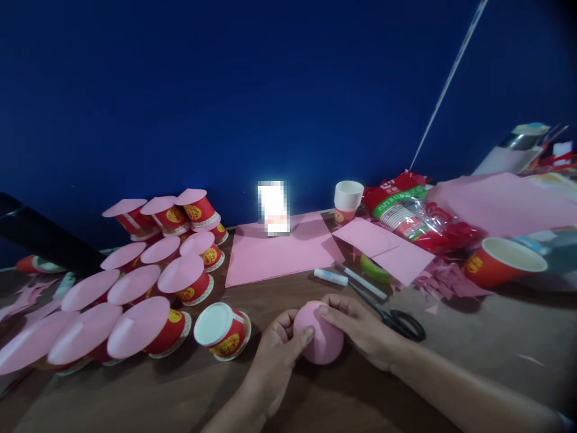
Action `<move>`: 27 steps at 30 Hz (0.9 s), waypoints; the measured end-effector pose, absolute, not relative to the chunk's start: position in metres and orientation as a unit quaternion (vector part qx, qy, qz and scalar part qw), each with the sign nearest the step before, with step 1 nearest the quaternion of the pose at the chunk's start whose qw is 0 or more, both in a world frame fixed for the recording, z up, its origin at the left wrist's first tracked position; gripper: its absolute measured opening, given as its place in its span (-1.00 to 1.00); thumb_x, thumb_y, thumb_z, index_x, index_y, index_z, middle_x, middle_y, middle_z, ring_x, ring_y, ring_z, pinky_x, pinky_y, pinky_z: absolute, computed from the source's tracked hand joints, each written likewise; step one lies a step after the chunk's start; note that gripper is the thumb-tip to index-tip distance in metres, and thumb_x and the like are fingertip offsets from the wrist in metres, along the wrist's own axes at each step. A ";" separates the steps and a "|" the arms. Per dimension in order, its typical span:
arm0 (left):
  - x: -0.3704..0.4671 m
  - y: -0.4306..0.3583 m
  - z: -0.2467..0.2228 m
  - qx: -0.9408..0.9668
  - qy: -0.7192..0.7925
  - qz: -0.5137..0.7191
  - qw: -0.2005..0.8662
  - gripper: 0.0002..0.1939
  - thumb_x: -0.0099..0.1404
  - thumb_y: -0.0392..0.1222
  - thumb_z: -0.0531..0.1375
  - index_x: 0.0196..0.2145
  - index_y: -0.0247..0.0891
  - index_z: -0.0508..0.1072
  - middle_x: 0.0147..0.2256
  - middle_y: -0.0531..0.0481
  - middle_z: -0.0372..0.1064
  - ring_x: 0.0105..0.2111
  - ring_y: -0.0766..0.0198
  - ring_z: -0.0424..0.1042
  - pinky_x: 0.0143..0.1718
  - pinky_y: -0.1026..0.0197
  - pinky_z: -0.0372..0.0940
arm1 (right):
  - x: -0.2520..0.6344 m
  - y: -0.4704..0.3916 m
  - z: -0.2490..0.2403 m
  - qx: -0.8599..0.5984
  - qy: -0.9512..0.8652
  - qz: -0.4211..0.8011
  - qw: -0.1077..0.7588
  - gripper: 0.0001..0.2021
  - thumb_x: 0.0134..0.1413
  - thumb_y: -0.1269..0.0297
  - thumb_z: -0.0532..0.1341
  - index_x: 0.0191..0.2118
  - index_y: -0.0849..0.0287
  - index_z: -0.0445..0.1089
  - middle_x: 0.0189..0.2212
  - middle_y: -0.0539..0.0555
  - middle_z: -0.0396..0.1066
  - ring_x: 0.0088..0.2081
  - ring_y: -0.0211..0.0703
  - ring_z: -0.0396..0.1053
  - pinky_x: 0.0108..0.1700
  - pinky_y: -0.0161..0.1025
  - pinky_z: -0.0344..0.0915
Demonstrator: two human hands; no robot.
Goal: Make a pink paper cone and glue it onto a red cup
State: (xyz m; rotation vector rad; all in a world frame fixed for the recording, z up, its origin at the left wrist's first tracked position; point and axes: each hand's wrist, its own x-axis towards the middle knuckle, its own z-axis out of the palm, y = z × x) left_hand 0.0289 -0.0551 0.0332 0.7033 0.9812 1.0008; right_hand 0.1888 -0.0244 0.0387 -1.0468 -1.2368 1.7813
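Note:
Between my two hands is a small round piece of pink paper (325,343), seen face on above the table's front part. My left hand (282,349) pinches its left edge, thumb on the near face. From the right, my right hand (354,325) grips its upper edge, also with the thumb in front; the fingers behind the paper are hidden. An upside-down red paper cup (228,349) with a yellow emblem and white base stands just left of my left hand. Scissors (401,322) with black handles lie beyond my right wrist, near a glue stick (331,277).
Several red cups topped with pink paper cones (139,328) stand in rows at left. Pink sheets (270,255) lie at the back, near a lit, pixelated screen (276,210). Stacked cups (348,201), a red plastic bag (406,207), paper scraps (446,279) and a cup (491,264) occupy the right.

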 end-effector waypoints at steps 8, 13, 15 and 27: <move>0.027 -0.055 0.031 0.306 0.440 0.449 0.715 -0.74 0.04 -0.12 0.28 -0.35 -0.33 0.39 -0.40 -0.02 0.34 -0.44 0.39 0.25 -0.38 0.33 0.15 | 0.188 -0.025 0.042 -0.402 -0.544 0.655 0.337 -0.67 -0.03 0.03 0.21 -0.49 0.24 0.27 -0.54 -0.06 0.20 -0.49 -0.35 0.10 -0.44 -0.39 0.05; 0.027 -0.056 0.028 0.312 0.450 0.447 0.707 -0.76 0.04 -0.11 0.27 -0.46 -0.33 0.34 -0.50 0.04 0.29 -0.50 0.43 0.18 -0.44 0.35 0.09 | 0.187 -0.027 0.044 -0.386 -0.550 0.664 0.326 -0.68 -0.04 0.03 0.21 -0.48 0.22 0.25 -0.55 -0.07 0.17 -0.50 -0.36 0.07 -0.46 -0.39 0.02; 0.027 -0.056 0.027 0.323 0.455 0.446 0.700 -0.76 0.05 -0.10 0.27 -0.46 -0.33 0.35 -0.50 0.04 0.29 -0.50 0.43 0.18 -0.43 0.35 0.09 | 0.187 -0.027 0.043 -0.387 -0.543 0.667 0.332 -0.68 -0.02 0.03 0.20 -0.46 0.22 0.25 -0.55 -0.07 0.16 -0.50 -0.37 0.06 -0.47 -0.40 0.01; 0.027 -0.057 0.029 0.340 0.428 0.458 0.701 -0.78 0.06 -0.14 0.26 -0.45 -0.33 0.33 -0.48 0.06 0.25 -0.47 0.43 0.16 -0.39 0.34 0.09 | 0.187 -0.026 0.042 -0.381 -0.533 0.671 0.348 -0.66 -0.07 0.03 0.24 -0.45 0.25 0.25 -0.52 -0.04 0.27 -0.46 -0.33 0.18 -0.41 -0.38 0.08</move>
